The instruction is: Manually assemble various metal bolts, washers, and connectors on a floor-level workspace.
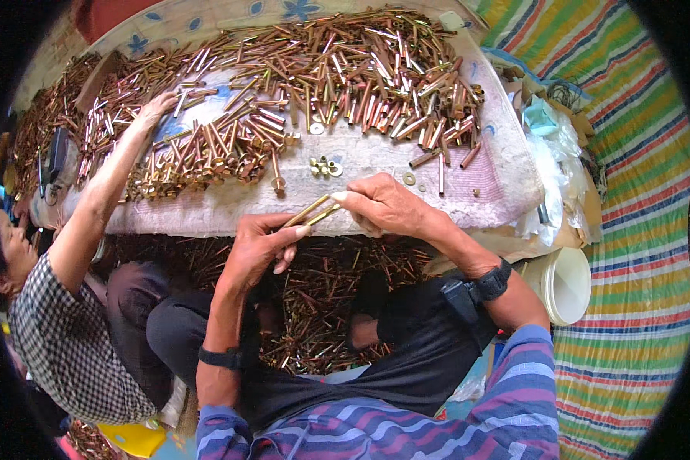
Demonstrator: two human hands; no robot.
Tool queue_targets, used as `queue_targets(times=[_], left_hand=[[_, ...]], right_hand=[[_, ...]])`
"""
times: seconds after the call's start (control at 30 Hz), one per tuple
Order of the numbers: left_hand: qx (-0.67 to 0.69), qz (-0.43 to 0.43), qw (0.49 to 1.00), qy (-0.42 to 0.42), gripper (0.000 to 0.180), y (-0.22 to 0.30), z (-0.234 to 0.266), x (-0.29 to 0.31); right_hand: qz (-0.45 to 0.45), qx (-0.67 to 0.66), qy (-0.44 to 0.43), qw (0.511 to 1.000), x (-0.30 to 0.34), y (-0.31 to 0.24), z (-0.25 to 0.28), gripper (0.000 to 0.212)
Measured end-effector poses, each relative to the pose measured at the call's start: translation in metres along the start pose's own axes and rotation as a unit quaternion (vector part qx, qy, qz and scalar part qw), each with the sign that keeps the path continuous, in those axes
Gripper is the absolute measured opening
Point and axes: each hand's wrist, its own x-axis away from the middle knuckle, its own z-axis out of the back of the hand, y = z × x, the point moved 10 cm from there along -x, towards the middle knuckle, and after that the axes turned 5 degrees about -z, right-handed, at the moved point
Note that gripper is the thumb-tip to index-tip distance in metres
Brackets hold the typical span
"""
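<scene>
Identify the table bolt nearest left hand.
The bolt jutting from the right end of the bolt cluster, head toward the left hand; others lie farther off.

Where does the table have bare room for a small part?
Bare cloth lies between the small metal pieces and the washers, beyond the right hand. Tubes crowd the far side; bolts are heaped at left.

Blue/purple striped shirt (345,425), blk trousers (429,330), 2 blk wrist straps (492,282).

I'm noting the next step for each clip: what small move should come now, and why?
Perhaps ease one of the two slender metal pieces along the other with the right hand: they lie nearly parallel, and the left hand holds them.
</scene>
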Motion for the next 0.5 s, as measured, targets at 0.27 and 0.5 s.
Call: queue_targets(times=[0.27, 0.5], left_hand=[[0.020, 0.002, 1.000, 0.010, 0.025, -0.001, 0.005, 0.002], [0.012, 0.002, 1.000, 0.007, 0.025, -0.001, 0.001, 0.001]], right_hand=[[0.008, 0.095, 0.033, 0.995, -0.001, 0.000, 0.006, 0.049], [0.004, 0.042, 0.000, 0.999, 0.001, -0.006, 0.000, 0.047]])
